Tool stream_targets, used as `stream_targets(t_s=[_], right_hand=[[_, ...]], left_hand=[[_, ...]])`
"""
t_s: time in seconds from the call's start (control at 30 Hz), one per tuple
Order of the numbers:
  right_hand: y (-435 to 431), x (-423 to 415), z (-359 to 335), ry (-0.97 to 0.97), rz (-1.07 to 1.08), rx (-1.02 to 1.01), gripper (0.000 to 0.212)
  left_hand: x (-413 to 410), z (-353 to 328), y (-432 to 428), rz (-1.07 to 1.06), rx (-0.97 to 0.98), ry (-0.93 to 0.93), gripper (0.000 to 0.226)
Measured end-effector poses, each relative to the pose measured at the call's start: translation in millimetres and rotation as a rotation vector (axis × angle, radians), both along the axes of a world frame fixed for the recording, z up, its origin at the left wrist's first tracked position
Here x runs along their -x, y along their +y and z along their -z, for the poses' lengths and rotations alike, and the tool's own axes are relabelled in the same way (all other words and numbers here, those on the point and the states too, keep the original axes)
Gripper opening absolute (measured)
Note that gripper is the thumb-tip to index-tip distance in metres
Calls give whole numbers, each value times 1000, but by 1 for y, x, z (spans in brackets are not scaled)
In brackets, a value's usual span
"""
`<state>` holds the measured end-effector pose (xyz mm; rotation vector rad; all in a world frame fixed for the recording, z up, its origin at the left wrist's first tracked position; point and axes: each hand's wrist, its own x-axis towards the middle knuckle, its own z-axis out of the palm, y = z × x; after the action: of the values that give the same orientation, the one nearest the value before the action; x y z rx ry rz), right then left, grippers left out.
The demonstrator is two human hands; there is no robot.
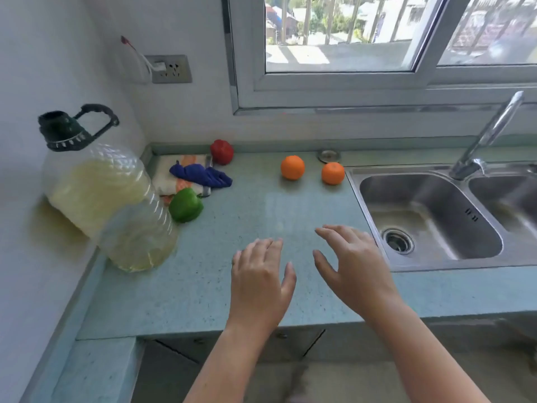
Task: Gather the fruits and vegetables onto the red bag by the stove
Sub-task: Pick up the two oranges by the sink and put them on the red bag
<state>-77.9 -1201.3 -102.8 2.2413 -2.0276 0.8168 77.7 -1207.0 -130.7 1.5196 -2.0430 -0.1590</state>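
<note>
Far left: large oil jug [101, 193] stands on tabletop [203, 286] against wall, leaning in this wide-angle view. Risk: an arm sweeping toward the peppers could knock it; a heavy, tall item like this would likely topple.

Just right of jug: green pepper [186, 205], touching edge of folded cloth [174, 173] w/ blue cloth [200, 175] on top. A dark handle, poss. a knife [207, 191], shows beside the pepper; cannot tell for sure. Risk: a blind grab there could catch a blade.

Behind cloth: red pepper [222, 151], at back wall.

Centre-right: two oranges [293, 167] [333, 173], apart, the right one close to sink [430, 216] rim. Risk: round fruit, a nudge could roll it into the basin.

Foreground: left hand [258, 280] and right hand [351, 269], both spread, fingers apart, holding nothing, hovering over bare tabletop, well short of all produce.

Red bag and stove: not in view. Risk: carrying several items at once to an unseen spot invites drops. Judged: nothing gathered yet.
</note>
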Motion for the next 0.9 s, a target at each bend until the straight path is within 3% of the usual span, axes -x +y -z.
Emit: stream_targets(t_s=[0.63,0.9], right_hand=[[-234,127,52,-37,108,-99,35],[-308,162,102,-129,165,-227,47]], left_hand=[[96,30,-252,50,-71,-155,50],[121,67,-331,61,-150,-169,52]])
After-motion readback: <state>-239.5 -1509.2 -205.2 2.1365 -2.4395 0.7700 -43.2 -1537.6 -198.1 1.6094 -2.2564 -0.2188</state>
